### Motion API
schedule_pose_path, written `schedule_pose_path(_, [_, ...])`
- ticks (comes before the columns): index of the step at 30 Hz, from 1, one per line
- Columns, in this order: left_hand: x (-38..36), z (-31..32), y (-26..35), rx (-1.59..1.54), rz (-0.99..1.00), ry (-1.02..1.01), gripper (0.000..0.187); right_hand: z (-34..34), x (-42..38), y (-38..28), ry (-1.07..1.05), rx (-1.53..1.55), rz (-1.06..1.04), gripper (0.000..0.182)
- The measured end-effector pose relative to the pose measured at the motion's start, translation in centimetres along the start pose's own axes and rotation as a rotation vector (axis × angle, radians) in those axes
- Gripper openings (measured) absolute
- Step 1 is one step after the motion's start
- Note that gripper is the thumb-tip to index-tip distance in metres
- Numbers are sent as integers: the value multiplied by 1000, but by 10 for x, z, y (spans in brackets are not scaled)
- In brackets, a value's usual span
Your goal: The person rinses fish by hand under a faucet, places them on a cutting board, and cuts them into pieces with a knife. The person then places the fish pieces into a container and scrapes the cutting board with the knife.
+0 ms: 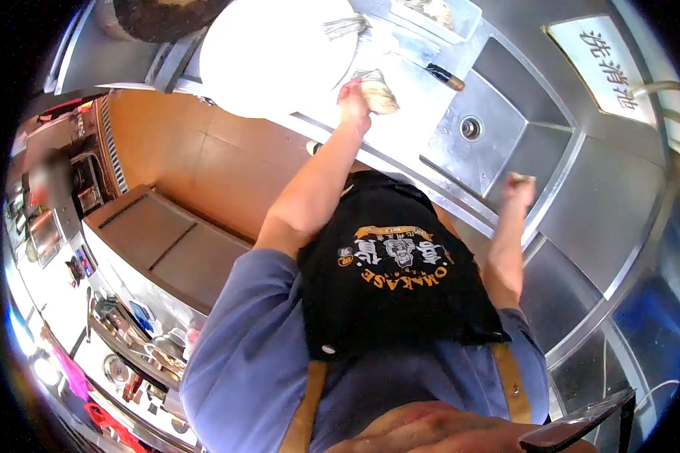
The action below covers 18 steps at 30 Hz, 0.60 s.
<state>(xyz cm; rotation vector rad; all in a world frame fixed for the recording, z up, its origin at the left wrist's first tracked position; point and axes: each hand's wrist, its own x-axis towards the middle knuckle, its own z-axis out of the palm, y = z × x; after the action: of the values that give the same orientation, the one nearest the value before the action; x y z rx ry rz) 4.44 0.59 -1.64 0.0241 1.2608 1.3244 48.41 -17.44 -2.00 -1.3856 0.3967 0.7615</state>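
My left hand (353, 106) is closed on the edge of a pale, grey-streaked soft piece (379, 92) above the white work surface. Beyond it, a similar streaked piece (345, 27) lies at the edge of a large white round board (272, 57). My right hand (518, 190) is closed over the near side of the steel sink (480, 143), with something small and pale at its fingertips, too small to name. A knife (446, 77) with a dark and brown handle lies beside the sink.
A clear plastic tray (468, 21) with pale pieces stands at the top. A sign (603, 69) leans behind the sink. To the left are a dark round pan (166, 15), a brown floor (204, 143) and a steel-topped cabinet (166, 241).
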Motion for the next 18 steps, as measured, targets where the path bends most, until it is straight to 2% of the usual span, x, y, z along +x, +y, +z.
schedule_pose_path(1, [-13, 6, 11, -14, -71, -20, 20, 0, 7, -31, -227, -113, -144, 25])
schedule_pose_path(2, [-20, 7, 17, -15, -78, -13, 20, 37, -30, -63, -250, -156, -312, 22])
schedule_pose_path(4, [-23, 10, 26, -58, -160, -171, 24, 92, -52, -125, -333, -112, -645, 12])
schedule_pose_path(5, [-10, 1, 18, -94, -203, -252, 24, 121, -62, -149, -278, -86, -800, 16])
schedule_pose_path(6, [-9, -2, 20, -91, -204, -252, 24, 167, -114, -155, -220, 27, -910, 22])
schedule_pose_path(8, [-10, -2, 28, -225, -378, -425, 24, 209, -130, -175, -406, 124, -933, 23])
schedule_pose_path(10, [-23, 3, 39, -294, -412, -460, 24, 230, -99, -194, -855, 171, -686, 26])
schedule_pose_path(13, [-27, 10, 47, -385, -452, -521, 27, 266, -163, -154, -743, 185, -657, 25])
schedule_pose_path(14, [-27, 7, 50, -400, -467, -551, 29, 268, -161, -150, -748, 184, -647, 25])
schedule_pose_path(16, [-21, -10, 50, -391, -465, -570, 31, 270, -150, -150, -1000, 161, -357, 22])
schedule_pose_path(18, [-25, 2, 51, -335, -486, -634, 35, 268, -142, -139, -1457, 213, -97, 23])
